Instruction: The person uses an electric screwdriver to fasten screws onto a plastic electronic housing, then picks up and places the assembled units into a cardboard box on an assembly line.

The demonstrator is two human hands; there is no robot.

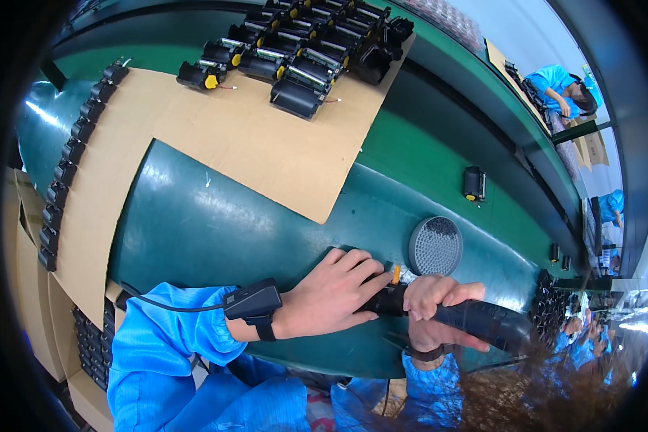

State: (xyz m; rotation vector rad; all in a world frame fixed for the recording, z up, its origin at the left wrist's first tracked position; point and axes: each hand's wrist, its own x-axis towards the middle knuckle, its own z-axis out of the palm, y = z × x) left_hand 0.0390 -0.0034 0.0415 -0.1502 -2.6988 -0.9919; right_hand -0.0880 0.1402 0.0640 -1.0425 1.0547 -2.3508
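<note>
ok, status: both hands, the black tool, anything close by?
Right hand wrapped around black tool. Left hand at black part, grip unclear. Round grey tray just beyond the hands.

No text, label, number or sign can be read. Any print on the black wrist-worn device [255,299], the black tool [486,324] or the cardboard [596,150] beyond the green table's [223,223] far right edge is too small or blurred to tell.

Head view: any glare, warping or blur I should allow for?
Head view: glare whitens patches of the green tabletop; grey frame bows near the right rim; hair at lower right is blurred; left hand looks fairly sharp.
</note>
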